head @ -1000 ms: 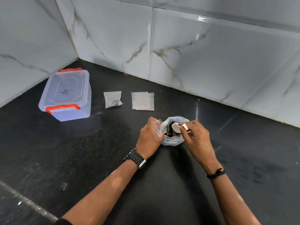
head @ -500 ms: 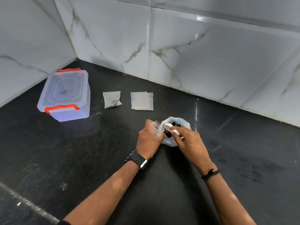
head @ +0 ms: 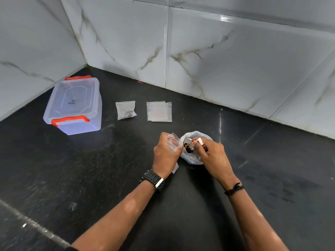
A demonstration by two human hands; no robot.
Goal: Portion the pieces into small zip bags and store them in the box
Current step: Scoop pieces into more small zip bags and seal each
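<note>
Black speckled stone worktop (head: 90, 178) filling lower frame, glossy white marble-veined wall tiles (head: 235, 60) meeting in upper-left corner, light glare upper right

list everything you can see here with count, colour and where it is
box: 1, clear with red latches, lid on, far left by the wall
filled zip bag: 1, clear, some brown bits inside, right of the box
empty zip bags: small stack, clear, count unclear, right of the filled one
open zip bag: 1, clear, in the left hand
big bag: 1, whitish, dark pieces inside, between the hands
spoon: 1, white, in the right hand, over the big bag
counter: 1, black
left hand: wears black watch
right hand: wears black wristband
</note>
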